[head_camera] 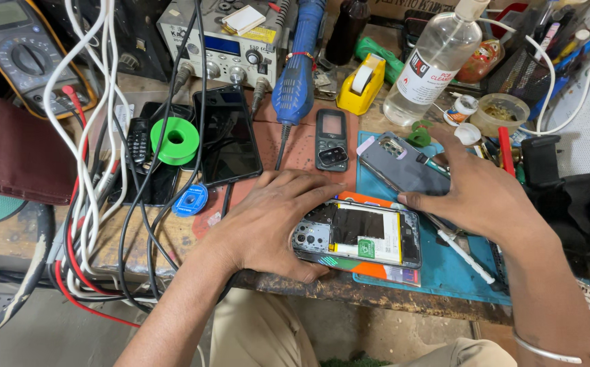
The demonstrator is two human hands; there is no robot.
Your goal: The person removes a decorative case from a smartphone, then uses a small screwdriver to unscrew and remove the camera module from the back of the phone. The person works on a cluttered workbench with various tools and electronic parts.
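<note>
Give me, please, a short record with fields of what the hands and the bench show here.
left hand: grips the camera end of the opened phone
right hand: fingertips on the phone's far end
phone: back off, battery exposed, lying on the blue mat
behind: grey back cover, small keypad phone, clear liquid bottle
left side: green reel, multimeter

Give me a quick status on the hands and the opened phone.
Left hand and right hand grip opened phone at its ends. Phone over blue mat. Grey back cover just behind.
</note>
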